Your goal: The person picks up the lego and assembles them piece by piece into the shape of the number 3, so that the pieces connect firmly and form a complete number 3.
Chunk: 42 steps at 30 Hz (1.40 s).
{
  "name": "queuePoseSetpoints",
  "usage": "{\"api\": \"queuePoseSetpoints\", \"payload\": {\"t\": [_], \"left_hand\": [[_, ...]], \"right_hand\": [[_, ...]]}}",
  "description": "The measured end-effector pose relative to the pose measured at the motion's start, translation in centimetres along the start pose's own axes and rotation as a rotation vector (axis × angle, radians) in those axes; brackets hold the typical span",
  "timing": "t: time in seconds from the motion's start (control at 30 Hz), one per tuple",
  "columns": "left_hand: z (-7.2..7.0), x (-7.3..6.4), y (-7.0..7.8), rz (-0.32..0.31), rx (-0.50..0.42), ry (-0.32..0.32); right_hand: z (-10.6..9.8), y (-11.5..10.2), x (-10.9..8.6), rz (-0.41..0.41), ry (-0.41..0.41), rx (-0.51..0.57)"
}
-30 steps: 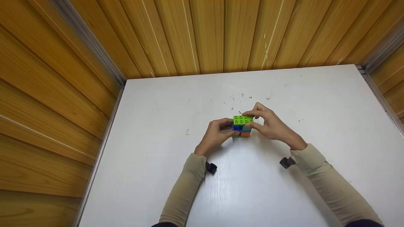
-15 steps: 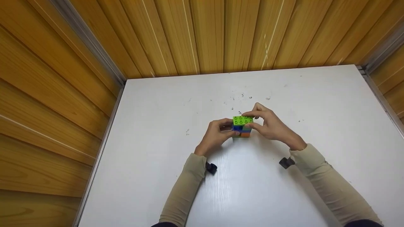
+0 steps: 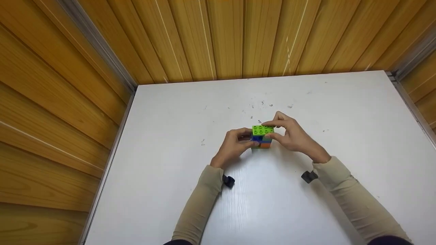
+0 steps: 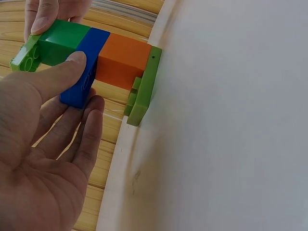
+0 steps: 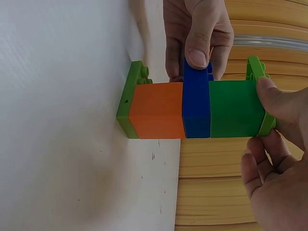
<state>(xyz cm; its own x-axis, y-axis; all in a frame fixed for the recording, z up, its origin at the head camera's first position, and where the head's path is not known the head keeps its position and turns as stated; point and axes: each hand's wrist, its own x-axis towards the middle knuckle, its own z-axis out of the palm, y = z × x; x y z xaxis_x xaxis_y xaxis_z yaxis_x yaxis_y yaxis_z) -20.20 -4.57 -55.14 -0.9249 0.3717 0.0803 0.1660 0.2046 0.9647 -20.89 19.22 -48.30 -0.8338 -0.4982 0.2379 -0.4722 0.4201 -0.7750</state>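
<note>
A stack of toy building bricks stands upright on the white table. From the bottom it has a flat light-green brick (image 5: 127,101), an orange brick (image 5: 159,110), a flat blue brick (image 5: 196,106), a dark-green brick (image 5: 235,108) and a flat light-green brick (image 3: 262,130) on top. Blue and both light-green bricks jut out toward the left. My left hand (image 4: 53,120) pinches the blue brick's jutting end between thumb and fingers. With thumb and fingers my right hand (image 5: 284,159) pinches the top light-green brick at its right end, over the dark-green brick.
The white table (image 3: 170,112) carries small dark marks behind the stack. Wood-patterned walls (image 3: 224,41) rise at its back and sides. A dark wrist camera (image 3: 229,181) sits at the left cuff, another dark camera (image 3: 309,176) at the right.
Both hands keep their places on the stack, which stays put. Only a slight shift of the head view shows.
</note>
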Motion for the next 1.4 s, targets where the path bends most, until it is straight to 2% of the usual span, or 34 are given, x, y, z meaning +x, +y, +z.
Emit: {"api": "queuePoseSetpoints", "payload": {"t": [0.3, 0.63, 0.97, 1.4], "left_hand": [[0.0, 0.0, 0.1, 0.011, 0.022, 0.003], [0.0, -0.1, 0.1, 0.006, 0.031, 0.008], [0.2, 0.0, 0.0, 0.028, 0.016, 0.010], [0.3, 0.0, -0.3, 0.028, 0.015, 0.017]], "right_hand": [[-0.2, -0.2, 0.3, -0.016, 0.005, -0.062], [-0.3, -0.6, 0.2, 0.031, -0.025, -0.093], [0.2, 0.7, -0.5, 0.005, 0.051, -0.042], [1.6, 3.2, -2.2, 0.149, 0.088, 0.048]]}}
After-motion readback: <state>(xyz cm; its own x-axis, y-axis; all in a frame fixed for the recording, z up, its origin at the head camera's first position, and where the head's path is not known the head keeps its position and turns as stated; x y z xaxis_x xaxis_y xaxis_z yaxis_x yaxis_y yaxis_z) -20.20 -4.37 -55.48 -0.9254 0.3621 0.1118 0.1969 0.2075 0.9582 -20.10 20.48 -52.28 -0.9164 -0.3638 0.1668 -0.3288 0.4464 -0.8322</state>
